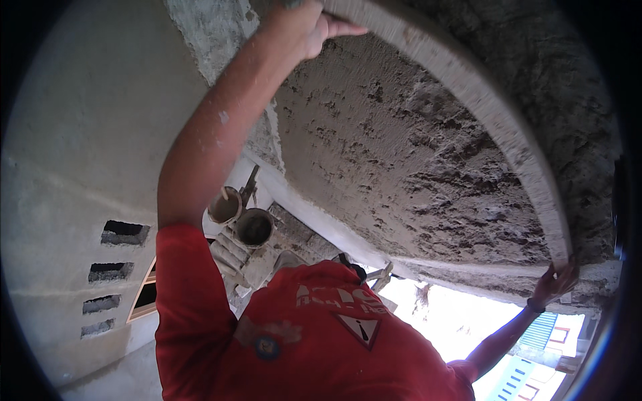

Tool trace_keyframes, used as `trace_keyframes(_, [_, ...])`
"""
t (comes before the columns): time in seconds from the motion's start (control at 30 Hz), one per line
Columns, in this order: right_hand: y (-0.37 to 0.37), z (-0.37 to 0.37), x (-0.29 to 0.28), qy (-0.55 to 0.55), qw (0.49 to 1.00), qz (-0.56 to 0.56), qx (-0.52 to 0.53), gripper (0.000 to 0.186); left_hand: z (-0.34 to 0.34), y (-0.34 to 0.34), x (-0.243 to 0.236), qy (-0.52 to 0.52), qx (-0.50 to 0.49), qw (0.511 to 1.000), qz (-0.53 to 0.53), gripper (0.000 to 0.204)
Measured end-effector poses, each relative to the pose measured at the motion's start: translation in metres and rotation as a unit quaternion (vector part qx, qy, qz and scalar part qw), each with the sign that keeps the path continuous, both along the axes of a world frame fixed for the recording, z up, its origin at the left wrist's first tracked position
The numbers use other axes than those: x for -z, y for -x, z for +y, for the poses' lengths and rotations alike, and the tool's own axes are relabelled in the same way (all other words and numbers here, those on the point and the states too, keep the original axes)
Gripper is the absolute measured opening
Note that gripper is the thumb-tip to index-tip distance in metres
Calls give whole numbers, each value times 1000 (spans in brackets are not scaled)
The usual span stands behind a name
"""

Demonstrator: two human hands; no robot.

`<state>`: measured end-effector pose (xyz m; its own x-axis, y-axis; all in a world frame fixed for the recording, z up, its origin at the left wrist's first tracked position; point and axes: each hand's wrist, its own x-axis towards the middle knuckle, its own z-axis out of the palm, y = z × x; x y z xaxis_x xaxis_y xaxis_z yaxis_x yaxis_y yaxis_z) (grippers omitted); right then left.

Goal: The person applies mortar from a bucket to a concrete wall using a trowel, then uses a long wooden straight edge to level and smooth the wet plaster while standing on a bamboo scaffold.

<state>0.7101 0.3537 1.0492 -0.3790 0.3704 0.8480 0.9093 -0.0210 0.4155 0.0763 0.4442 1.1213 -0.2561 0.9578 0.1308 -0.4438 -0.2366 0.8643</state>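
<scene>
A long, mortar-covered straightedge (495,110) looks curved through the lens and runs across a rough surface of wet grey plaster (394,140). My left hand (314,30), raised at the top, grips its upper end; one finger stretches along the edge and part of the hand is cut off by the frame. At the far right end, the fingers of my right hand (556,284) close around the other tip, with a dark band at that wrist. The straightedge lies against or very near the plaster; contact along its length is hard to tell.
Two buckets (254,228), one with a handle sticking out, stand on planks (294,227) below. A smooth grey wall (87,154) with several rectangular openings (110,271) and a wooden frame (142,294) is on the left. Bright daylight enters through an opening at lower right.
</scene>
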Motion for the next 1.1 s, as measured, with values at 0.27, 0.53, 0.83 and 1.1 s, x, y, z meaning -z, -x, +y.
trace_keyframes(0.27, [14,-8,98,52,998,-13,-15,43,4,-7,122,58,-23,998,-6,44])
trace_keyframes(0.53, [-5,-18,189,114,993,-1,9,55,9,-20,272,101,-96,987,-81,22])
trace_keyframes(0.83, [-5,-14,403,75,993,-92,-25,34,3,-10,520,-84,-5,996,38,52])
trace_keyframes(1.1, [-3,-15,623,77,995,-63,-21,40,7,-23,740,-20,-99,995,13,49])
